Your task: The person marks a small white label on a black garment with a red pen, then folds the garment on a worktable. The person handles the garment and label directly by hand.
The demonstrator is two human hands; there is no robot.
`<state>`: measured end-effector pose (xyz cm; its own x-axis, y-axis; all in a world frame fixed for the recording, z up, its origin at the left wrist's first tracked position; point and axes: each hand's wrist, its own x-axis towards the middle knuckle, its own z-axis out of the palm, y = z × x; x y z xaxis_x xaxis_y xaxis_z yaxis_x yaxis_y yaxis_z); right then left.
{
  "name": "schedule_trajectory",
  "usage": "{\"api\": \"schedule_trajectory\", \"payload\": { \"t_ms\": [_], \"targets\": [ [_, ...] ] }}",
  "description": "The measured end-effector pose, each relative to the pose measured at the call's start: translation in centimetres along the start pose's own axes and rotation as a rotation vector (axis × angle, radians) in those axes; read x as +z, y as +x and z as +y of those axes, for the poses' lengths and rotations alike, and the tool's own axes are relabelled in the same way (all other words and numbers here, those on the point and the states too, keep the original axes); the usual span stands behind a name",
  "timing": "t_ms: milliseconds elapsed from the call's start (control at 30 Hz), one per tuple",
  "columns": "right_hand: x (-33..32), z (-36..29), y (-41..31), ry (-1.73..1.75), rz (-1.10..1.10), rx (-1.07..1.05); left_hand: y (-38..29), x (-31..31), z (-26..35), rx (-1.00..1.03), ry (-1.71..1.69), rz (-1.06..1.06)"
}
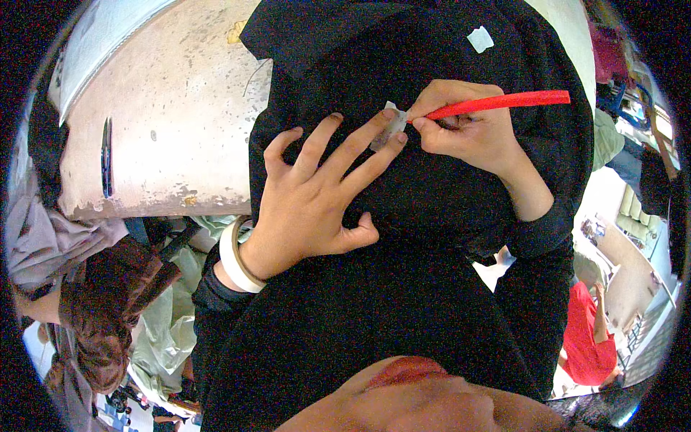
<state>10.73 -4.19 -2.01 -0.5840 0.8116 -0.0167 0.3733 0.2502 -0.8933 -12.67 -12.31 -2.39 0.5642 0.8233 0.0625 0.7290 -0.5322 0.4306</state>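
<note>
Black fabric [432, 216] is spread over the table in front of me. My left hand [313, 189] lies palm down on it with the fingers apart. Its index and middle fingertips rest on a small translucent whitish piece [390, 132] that lies on the cloth. A pale ring like a tape roll [235, 258] circles my left wrist. In my right hand [467, 127] is a red marking pencil [502, 102], pinched near its tip. That tip points at the right edge of the whitish piece, and the fingers partly hide it.
Another small whitish piece [480, 39] lies on the cloth at the upper right. Slim dark thread snips [107, 156] rest on the worn table [183, 140] at left. A co-worker's brown sleeve [108, 291] is at the lower left. A person in red [586, 340] is farther off, right.
</note>
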Motion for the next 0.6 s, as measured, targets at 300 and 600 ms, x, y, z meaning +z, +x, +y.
{"api": "schedule_trajectory", "payload": {
  "t_ms": [300, 600],
  "targets": [
    [-0.27, -0.35, 0.03, -0.072, -0.007, -0.012, 0.02, -0.01, 0.19, -0.001, -0.006, 0.005],
    [-0.13, -0.03, 0.11, -0.021, 0.022, -0.022, 0.07, 0.06, 0.15, 0.001, -0.012, 0.020]
  ]
}}
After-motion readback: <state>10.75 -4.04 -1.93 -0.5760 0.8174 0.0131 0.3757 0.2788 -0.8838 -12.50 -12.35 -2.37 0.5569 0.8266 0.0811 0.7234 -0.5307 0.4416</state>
